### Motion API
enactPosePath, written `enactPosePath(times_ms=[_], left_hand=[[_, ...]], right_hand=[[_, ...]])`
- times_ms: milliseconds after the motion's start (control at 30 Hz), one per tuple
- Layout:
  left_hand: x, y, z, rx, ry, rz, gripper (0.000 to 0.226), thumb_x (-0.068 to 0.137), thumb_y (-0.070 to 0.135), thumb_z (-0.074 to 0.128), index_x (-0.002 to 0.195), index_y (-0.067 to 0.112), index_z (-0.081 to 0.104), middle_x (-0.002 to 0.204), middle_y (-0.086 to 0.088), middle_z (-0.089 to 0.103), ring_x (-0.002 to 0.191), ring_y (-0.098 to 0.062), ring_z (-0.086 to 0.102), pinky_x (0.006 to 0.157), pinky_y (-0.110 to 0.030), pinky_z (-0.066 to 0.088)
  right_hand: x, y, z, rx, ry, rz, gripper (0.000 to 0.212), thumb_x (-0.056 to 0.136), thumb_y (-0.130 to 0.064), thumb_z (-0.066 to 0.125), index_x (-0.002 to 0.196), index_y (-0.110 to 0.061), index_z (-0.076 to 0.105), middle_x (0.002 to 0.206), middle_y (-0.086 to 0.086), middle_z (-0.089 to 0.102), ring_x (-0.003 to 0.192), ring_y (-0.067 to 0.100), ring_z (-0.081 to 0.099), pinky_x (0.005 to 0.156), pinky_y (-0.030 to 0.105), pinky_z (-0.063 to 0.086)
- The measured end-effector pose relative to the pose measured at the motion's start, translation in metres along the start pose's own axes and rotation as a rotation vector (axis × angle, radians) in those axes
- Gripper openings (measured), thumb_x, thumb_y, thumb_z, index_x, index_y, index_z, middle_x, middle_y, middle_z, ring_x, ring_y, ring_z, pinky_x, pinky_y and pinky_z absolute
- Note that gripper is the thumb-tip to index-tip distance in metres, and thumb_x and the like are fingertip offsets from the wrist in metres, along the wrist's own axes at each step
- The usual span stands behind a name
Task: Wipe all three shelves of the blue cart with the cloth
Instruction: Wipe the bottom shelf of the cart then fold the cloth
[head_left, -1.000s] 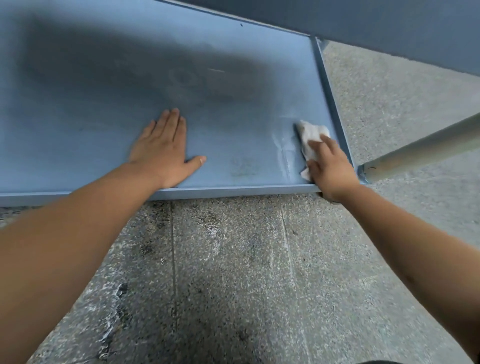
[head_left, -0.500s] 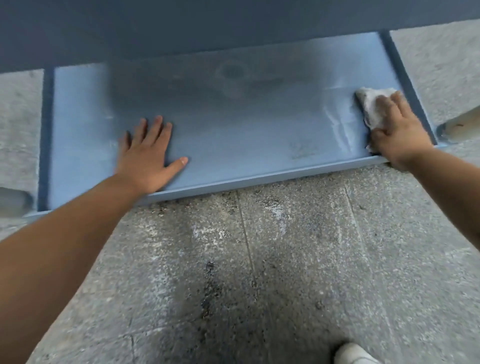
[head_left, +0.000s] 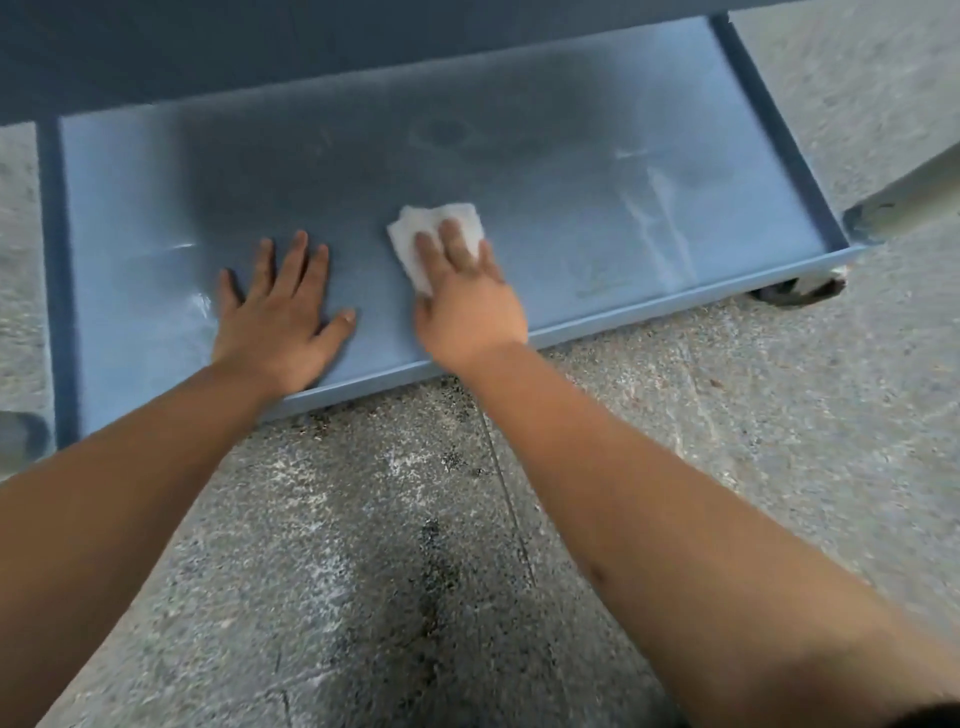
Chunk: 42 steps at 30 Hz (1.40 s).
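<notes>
The blue cart's bottom shelf (head_left: 571, 171) is a shallow tray with a raised rim, low above the floor. A white folded cloth (head_left: 423, 228) lies on it near the middle front. My right hand (head_left: 467, 296) presses flat on the cloth with fingers spread over it. My left hand (head_left: 280, 317) rests palm down on the bare shelf just left of the cloth, fingers apart, holding nothing. Pale wipe streaks show on the shelf's right part. The shelf above (head_left: 260, 47) overhangs the back as a dark blue band.
A grey metal cart leg (head_left: 904, 202) slants at the right corner with a caster wheel (head_left: 795, 291) under it. Another leg (head_left: 21, 436) shows at the left edge. Speckled grey stone floor (head_left: 415, 519) with dark stains lies in front.
My right hand has slid the cloth leftward from the shelf's right end to its middle, close to my left hand. My left hand has stayed flat on the shelf.
</notes>
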<state>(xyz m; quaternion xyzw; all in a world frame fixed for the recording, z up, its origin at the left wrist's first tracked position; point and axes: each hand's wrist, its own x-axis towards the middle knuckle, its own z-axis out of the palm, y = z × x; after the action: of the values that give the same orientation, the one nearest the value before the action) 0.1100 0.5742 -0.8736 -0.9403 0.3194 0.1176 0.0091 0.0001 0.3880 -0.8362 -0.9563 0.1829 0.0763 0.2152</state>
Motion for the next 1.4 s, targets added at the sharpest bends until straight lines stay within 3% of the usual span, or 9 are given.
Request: enactPosePath(times_ms=[100, 267, 500, 600, 800, 967, 1133, 1300, 1400], left_hand=[[-0.002, -0.001, 0.001, -0.023, 0.008, 0.005, 0.075, 0.088, 0.062, 0.005, 0.155, 0.028, 0.004, 0.164, 0.004, -0.002, 0.149, -0.024, -0.005, 0.114, -0.061, 0.004], [-0.002, 0.002, -0.003, -0.011, 0.041, -0.009, 0.074, 0.089, 0.06, 0.007, 0.154, 0.026, 0.007, 0.164, 0.003, 0.002, 0.149, -0.025, 0.0, 0.114, -0.061, 0.007], [0.003, 0.002, 0.002, 0.016, 0.052, -0.014, 0.071, 0.09, 0.059, 0.013, 0.153, 0.026, 0.011, 0.163, 0.002, 0.006, 0.148, -0.029, 0.006, 0.111, -0.061, 0.013], [0.003, 0.004, 0.001, 0.017, 0.055, -0.018, 0.071, 0.089, 0.059, 0.013, 0.152, 0.026, 0.012, 0.163, 0.001, 0.007, 0.148, -0.029, 0.007, 0.111, -0.06, 0.013], [0.002, 0.013, -0.003, 0.007, 0.032, -0.035, 0.071, 0.091, 0.058, 0.014, 0.154, 0.026, 0.008, 0.164, 0.004, 0.001, 0.149, -0.024, 0.0, 0.115, -0.058, 0.007], [0.001, 0.011, -0.005, 0.018, 0.02, -0.052, 0.064, 0.099, 0.052, 0.025, 0.155, 0.03, 0.002, 0.164, 0.008, -0.005, 0.149, -0.021, -0.005, 0.117, -0.055, 0.004], [0.0, 0.011, -0.005, 0.008, 0.004, -0.048, 0.064, 0.099, 0.053, 0.022, 0.154, 0.03, 0.0, 0.164, 0.008, -0.006, 0.149, -0.021, -0.006, 0.117, -0.057, 0.003], [0.001, 0.012, -0.006, -0.007, -0.006, -0.051, 0.065, 0.098, 0.054, 0.019, 0.154, 0.03, -0.002, 0.164, 0.008, -0.008, 0.149, -0.022, -0.009, 0.117, -0.057, 0.001], [-0.001, 0.014, -0.007, -0.004, -0.039, -0.051, 0.066, 0.097, 0.055, 0.017, 0.154, 0.03, -0.003, 0.163, 0.007, -0.01, 0.149, -0.022, -0.011, 0.117, -0.056, 0.0]], right_hand=[[-0.008, -0.04, 0.028, -0.032, -0.088, -0.152, 0.057, 0.099, -0.03, 0.04, 0.152, -0.032, 0.019, 0.163, -0.008, 0.005, 0.148, 0.035, 0.007, 0.112, 0.047, 0.029], [0.005, -0.004, 0.017, -0.109, -0.048, -0.221, 0.054, 0.097, -0.028, 0.048, 0.147, -0.031, 0.029, 0.163, -0.003, 0.009, 0.147, 0.035, 0.015, 0.112, 0.046, 0.029], [-0.003, 0.183, -0.072, -0.117, 0.171, 0.117, 0.04, 0.09, -0.019, 0.051, 0.129, -0.023, 0.051, 0.156, 0.009, 0.031, 0.137, 0.034, 0.035, 0.108, 0.045, 0.037], [-0.006, 0.255, -0.109, -0.202, 0.23, 0.318, 0.033, 0.089, -0.015, 0.046, 0.121, -0.015, 0.052, 0.134, 0.019, 0.046, 0.12, 0.04, 0.047, 0.099, 0.048, 0.043], [0.005, 0.312, -0.129, -0.342, 0.235, 0.423, 0.047, 0.093, -0.027, 0.042, 0.138, -0.014, 0.038, 0.146, 0.017, 0.035, 0.134, 0.039, 0.033, 0.112, 0.048, 0.028], [0.01, 0.295, -0.13, -0.325, 0.176, 0.49, 0.067, 0.074, -0.011, 0.058, 0.138, -0.021, 0.037, 0.144, 0.018, 0.037, 0.128, 0.041, 0.039, 0.107, 0.049, 0.036], [-0.005, 0.261, -0.125, -0.237, 0.298, 0.48, 0.03, 0.073, -0.013, 0.057, 0.102, -0.017, 0.048, 0.116, 0.018, 0.053, 0.1, 0.042, 0.058, 0.087, 0.049, 0.051], [-0.005, 0.171, -0.084, -0.2, 0.272, 0.279, 0.028, 0.087, -0.023, 0.051, 0.115, -0.021, 0.047, 0.125, 0.015, 0.048, 0.094, 0.04, 0.061, 0.08, 0.045, 0.049], [-0.005, 0.098, -0.043, -0.181, 0.203, 0.148, 0.038, 0.091, -0.026, 0.048, 0.128, -0.024, 0.041, 0.143, 0.009, 0.035, 0.108, 0.039, 0.058, 0.083, 0.045, 0.05]])
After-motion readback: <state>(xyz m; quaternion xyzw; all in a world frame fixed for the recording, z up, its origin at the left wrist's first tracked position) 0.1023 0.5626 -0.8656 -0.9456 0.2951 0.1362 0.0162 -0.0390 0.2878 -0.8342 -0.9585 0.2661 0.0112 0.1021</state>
